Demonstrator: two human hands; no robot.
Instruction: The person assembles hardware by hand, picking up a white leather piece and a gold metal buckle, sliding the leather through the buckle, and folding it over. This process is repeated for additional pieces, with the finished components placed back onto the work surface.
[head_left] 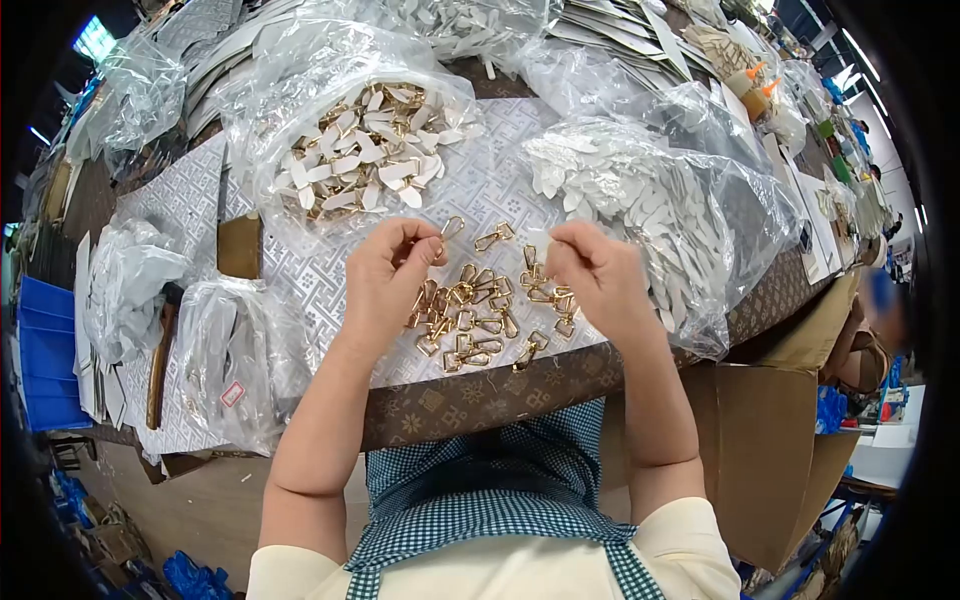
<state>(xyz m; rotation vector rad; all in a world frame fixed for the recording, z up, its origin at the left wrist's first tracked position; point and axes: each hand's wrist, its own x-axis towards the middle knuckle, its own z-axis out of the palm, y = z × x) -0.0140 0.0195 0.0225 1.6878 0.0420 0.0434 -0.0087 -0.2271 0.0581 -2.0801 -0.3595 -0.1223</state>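
My left hand (390,275) pinches a gold metal clasp (452,227) between thumb and fingers, held just above the table. My right hand (597,277) is closed around a small pale leather tab (541,238) at its fingertips, a short gap from the clasp. Between and below both hands lies a loose pile of gold clasps (480,315) on a patterned silver-white sheet (320,275). Beyond my left hand an open plastic bag (365,150) holds white tabs fitted with gold clasps.
A clear bag of plain white tabs (640,190) sits to the right. More plastic bags (235,360) crowd the left. A blue crate (45,350) stands at far left. The table's brown patterned edge (480,395) runs just in front of me.
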